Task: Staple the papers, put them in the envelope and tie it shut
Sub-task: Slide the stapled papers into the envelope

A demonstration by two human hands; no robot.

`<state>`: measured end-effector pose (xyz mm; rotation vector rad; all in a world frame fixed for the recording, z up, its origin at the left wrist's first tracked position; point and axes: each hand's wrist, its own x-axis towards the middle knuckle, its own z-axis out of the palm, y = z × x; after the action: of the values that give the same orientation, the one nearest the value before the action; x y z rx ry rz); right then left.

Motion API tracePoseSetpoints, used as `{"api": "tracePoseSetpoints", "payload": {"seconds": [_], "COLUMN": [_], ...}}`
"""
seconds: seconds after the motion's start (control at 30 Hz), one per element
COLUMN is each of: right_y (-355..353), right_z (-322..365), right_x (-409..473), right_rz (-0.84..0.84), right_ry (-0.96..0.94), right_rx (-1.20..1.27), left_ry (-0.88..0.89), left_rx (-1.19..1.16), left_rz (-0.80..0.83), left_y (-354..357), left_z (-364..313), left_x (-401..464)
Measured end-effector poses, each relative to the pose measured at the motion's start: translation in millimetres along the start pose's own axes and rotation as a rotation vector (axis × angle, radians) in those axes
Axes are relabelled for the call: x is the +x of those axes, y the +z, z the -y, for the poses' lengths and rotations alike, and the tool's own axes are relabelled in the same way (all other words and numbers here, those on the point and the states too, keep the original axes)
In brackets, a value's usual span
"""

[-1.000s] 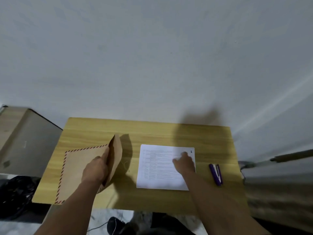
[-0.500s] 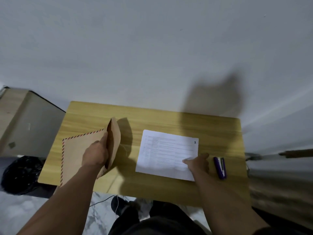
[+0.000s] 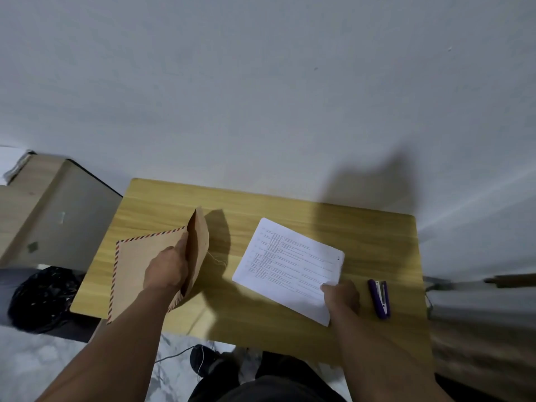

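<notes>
A brown envelope (image 3: 133,265) with a red and blue striped border lies on the left of the wooden table (image 3: 290,210), its near corner past the table edge. My left hand (image 3: 168,268) holds the envelope's mouth open, fingers inside, flap (image 3: 198,245) standing upright. A thin string (image 3: 217,261) trails from the flap. The white printed papers (image 3: 287,265) sit at the table's middle right, turned at an angle. My right hand (image 3: 340,294) pinches their near right corner. A purple stapler (image 3: 380,297) lies just right of that hand.
A grey and wood cabinet (image 3: 49,216) stands left of the table, with a black bag (image 3: 40,297) on the floor below it. A white wall runs behind the table. My legs and a cable (image 3: 179,353) show under the near edge.
My right hand slid from the papers' middle to their near right corner and gripped it. The papers have turned at an angle. My left hand stays in the envelope's mouth.
</notes>
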<state>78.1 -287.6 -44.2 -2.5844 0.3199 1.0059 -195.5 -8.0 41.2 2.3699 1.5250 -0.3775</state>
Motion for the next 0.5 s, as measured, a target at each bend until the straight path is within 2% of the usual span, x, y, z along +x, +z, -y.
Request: {"api": "tracePoseSetpoints", "payload": {"seconds": [0.07,0.27,0.37,0.43,0.5], "right_y": [0.7,-1.9,-3.6,-8.5,-16.0], "right_z": [-2.5,-7.7,-8.7,-0.3,16.5], "right_x": [-2.2,-14.0,-18.2,-23.6,-30.2], "right_rz": [-0.003,0.032,0.082,0.028,-0.035], "right_ry": [-0.026,-0.031,-0.098,-0.157,-0.294], "right_rx": [0.044,0.384,0.394,0.354,0.285], "left_ry": [-0.004,0.016,0.009,0.009,0.008], "left_rx": [-0.006,-0.006,-0.023,-0.05,-0.099], "left_rz": [-0.002,-0.014,-0.02,-0.014,-0.006], "left_y": [-1.1,-1.2,1.1,1.6,0.2], "left_z": [1.1,0.7,2.8,4.0,3.3], "left_x": [-0.4,-4.4,-5.7,-7.0,-10.8]}}
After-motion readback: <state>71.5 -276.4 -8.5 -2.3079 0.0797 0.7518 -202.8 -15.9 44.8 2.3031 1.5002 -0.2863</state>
